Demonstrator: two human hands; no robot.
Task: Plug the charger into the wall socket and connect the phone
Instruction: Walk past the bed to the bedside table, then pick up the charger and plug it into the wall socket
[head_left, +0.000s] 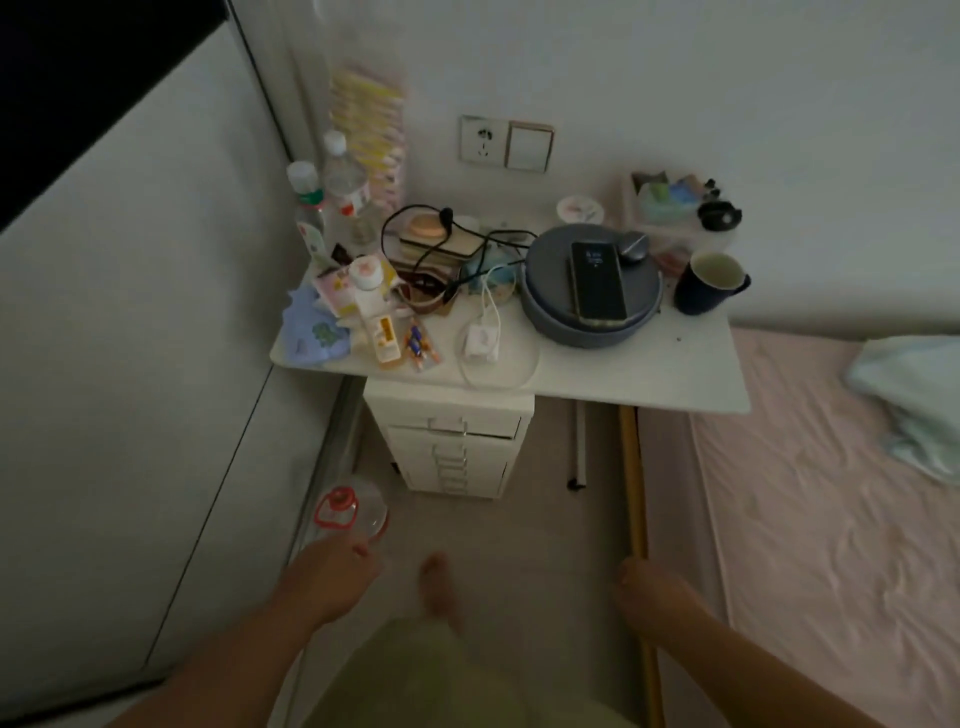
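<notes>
A white charger (480, 340) with its white cable looped around it lies near the front edge of the white tabletop (649, 374). The dark phone (598, 287) rests face up on a round grey lidded container (545, 306). The wall socket (483, 141) is on the wall above the table, beside a white switch (530, 147). My left hand (330, 579) hangs low at the left, fingers loosely curled, holding nothing. My right hand (657, 603) hangs low at the right, also holding nothing. Both hands are far below the table.
Bottles (343, 179), small packets, a black cable tangle (431, 244), a dark mug (709, 283) and a small tray of items crowd the table. A white drawer unit (452, 447) stands under it. A pink bed (831, 519) lies right; a red-capped jug (353, 514) stands on the floor.
</notes>
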